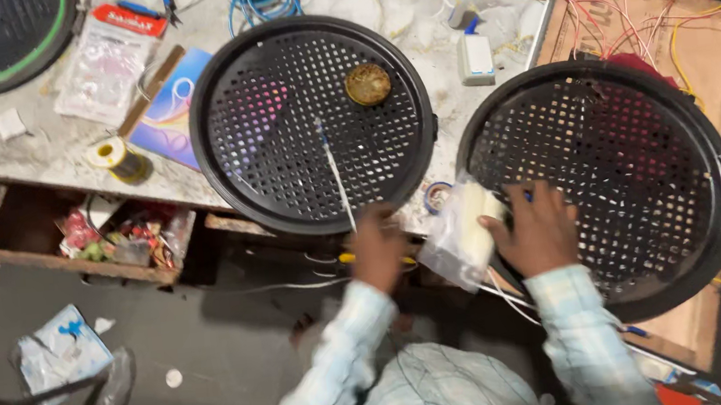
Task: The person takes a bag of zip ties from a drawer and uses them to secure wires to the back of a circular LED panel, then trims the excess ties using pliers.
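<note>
Black perforated plastic makes up the two round grille discs on the marbled grey tabletop (37, 141): the left round grille (313, 123) carries a small brass-coloured round tin (368, 85), and the right round grille (601, 179) lies partly on a brown cardboard sheet (696, 29) strewn with thin red and yellow wires (615, 6). The left hand (378, 247) is closed around the yellow handle of a slim tool whose pale shaft (336, 174) slants up over the near rim of the left grille. The right hand (539, 229) rests with fingers spread on the near-left edge of the right grille, thumb pressed against a clear plastic bag holding a pale block (467, 234); whether it truly grips the bag I cannot tell. That bag sits between the two hands, touching the right one and just beside the left. To work well, I judge the tool tip should be kept steady and low over the mesh, with the other hand bracing the grille so it cannot slide. A spool of solder wire (114, 156) and a small roll of tape (439, 195) lie nearby.
</note>
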